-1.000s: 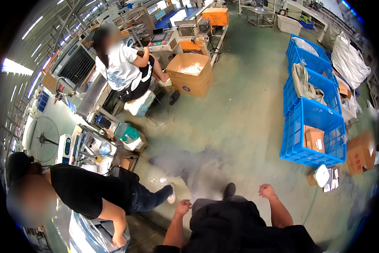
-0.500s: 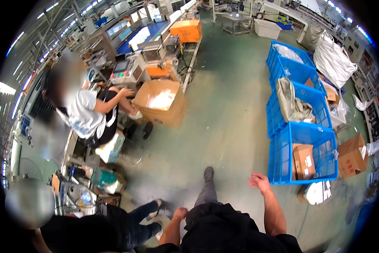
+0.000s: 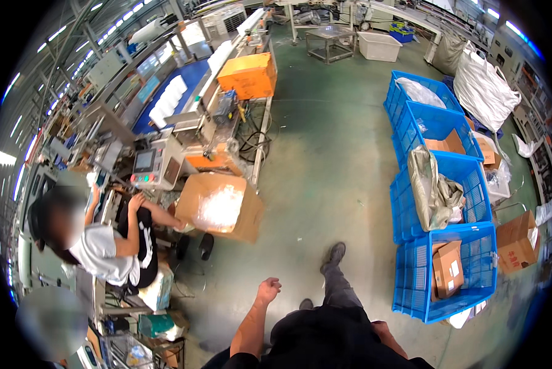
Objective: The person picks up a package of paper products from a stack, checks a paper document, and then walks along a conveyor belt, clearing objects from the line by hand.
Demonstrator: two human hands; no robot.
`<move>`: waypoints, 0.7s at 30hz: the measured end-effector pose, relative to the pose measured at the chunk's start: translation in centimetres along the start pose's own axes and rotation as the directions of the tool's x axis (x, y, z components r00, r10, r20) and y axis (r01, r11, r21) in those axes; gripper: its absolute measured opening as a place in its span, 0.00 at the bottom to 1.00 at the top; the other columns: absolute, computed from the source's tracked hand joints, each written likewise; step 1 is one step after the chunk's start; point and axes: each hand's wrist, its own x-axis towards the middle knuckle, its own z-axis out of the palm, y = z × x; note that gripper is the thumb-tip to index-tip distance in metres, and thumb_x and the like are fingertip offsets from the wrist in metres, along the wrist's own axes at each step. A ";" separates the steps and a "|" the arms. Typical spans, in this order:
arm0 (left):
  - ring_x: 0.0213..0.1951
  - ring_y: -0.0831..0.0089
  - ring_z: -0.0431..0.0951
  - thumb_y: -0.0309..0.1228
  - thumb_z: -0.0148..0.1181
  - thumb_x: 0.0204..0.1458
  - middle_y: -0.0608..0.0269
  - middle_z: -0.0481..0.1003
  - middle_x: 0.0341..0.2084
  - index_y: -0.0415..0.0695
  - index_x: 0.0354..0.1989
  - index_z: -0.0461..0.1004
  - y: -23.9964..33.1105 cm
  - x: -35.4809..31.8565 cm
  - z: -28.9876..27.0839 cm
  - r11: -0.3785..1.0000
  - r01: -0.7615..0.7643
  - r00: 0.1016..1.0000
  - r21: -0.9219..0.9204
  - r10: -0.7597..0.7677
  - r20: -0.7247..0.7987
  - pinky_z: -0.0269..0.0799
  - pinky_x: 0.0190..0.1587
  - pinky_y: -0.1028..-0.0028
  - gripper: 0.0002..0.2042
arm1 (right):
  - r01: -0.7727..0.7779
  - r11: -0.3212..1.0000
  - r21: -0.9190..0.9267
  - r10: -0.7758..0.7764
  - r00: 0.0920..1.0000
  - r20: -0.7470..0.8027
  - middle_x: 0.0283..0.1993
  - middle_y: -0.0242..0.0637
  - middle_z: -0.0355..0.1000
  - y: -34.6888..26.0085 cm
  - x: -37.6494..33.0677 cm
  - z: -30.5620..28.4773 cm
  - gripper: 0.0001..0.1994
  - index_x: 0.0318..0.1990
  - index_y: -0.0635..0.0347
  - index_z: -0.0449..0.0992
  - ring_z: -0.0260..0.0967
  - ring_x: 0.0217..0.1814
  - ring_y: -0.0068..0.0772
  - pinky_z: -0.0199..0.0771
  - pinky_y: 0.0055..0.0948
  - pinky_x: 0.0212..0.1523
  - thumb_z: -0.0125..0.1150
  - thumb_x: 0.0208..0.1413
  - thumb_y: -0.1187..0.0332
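Note:
My left hand swings out in front of my body over the green floor, its fingers loosely bent and a little apart, with nothing visible in it. By my right hip, my right hand is low and partly cut off by my dark clothing; its fingers are hidden. Neither hand touches any of the things around. Closest on the right is a blue plastic crate with an opened brown carton inside. To the left and ahead stands a large open cardboard box with shiny, pale contents.
Several blue crates line the right side, one holding a grey-green sack; a white bulk bag stands behind. A seated person works at the left beside a machine control panel. An orange box and a metal table are farther ahead.
I have stepped forward: crates, cardboard box and seated person sit lower in view. My left hand has swung forward, my right hand back toward my hip. The second person's legs have left the view.

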 end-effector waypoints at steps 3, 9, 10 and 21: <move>0.29 0.69 0.79 0.32 0.53 0.45 0.54 0.77 0.31 0.39 0.42 0.72 0.5 7.3 1.3 0.984 0.027 0.997 0.176 -0.040 0.073 0.73 0.37 0.73 0.16 | -0.001 0.999 0.037 0.002 1.000 -0.029 0.19 0.34 0.69 -8.8 2.8 -2.0 0.09 0.18 0.57 0.73 0.69 0.19 0.30 0.69 0.31 0.17 0.50 0.47 0.69; 0.26 0.67 0.77 0.32 0.50 0.48 0.59 0.76 0.26 0.42 0.30 0.74 -5.8 16.1 -0.1 0.993 0.047 0.981 -0.111 -0.025 0.194 0.73 0.28 0.72 0.08 | 0.026 0.973 -0.227 0.001 0.993 0.120 0.23 0.36 0.75 -24.7 20.0 -10.2 0.12 0.22 0.55 0.77 0.72 0.19 0.29 0.75 0.28 0.26 0.46 0.46 0.64; 0.25 0.66 0.77 0.31 0.49 0.48 0.60 0.76 0.24 0.43 0.26 0.75 -5.4 17.6 -0.5 0.793 0.060 0.959 -0.607 0.123 0.256 0.73 0.25 0.71 0.09 | 0.148 0.936 -0.319 -0.121 0.987 0.103 0.20 0.36 0.74 -29.7 22.0 -12.3 0.12 0.21 0.55 0.77 0.71 0.18 0.29 0.74 0.30 0.25 0.45 0.44 0.65; 0.32 0.62 0.73 0.34 0.49 0.47 0.57 0.73 0.27 0.46 0.28 0.73 16.6 44.8 7.2 0.712 -0.420 0.900 0.563 0.406 0.158 0.70 0.35 0.64 0.08 | 0.554 0.782 0.286 -0.551 0.829 -0.099 0.31 0.37 0.75 -67.5 29.4 -25.1 0.14 0.43 0.63 0.73 0.74 0.27 0.27 0.72 0.24 0.27 0.53 0.48 0.69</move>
